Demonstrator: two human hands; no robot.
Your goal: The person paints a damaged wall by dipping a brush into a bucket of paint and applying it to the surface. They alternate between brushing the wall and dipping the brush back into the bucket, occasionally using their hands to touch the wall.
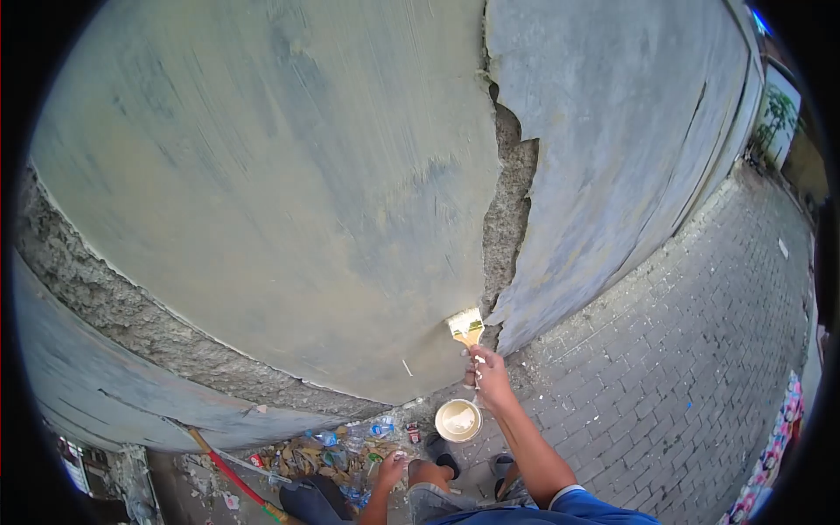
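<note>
My right hand [490, 376] is closed round the handle of a flat paintbrush [468, 327]. The brush's bristles touch the lower part of the grey wall [350, 219], just left of a rough broken crack [509, 210]. Below my right hand is a round tub [458, 421] with pale cream paint in it; what supports it is hard to make out. My left hand [391, 471] hangs low, left of my knee, with its fingers curled; whether it holds anything is too small to tell.
Leaves and plastic litter [324, 457] lie along the wall's foot. A red pole [234, 478] leans at the lower left, near a dark object [317, 500]. Grey paving [674, 350] stretches to the right, with a flowered cloth [770, 455] at its far edge.
</note>
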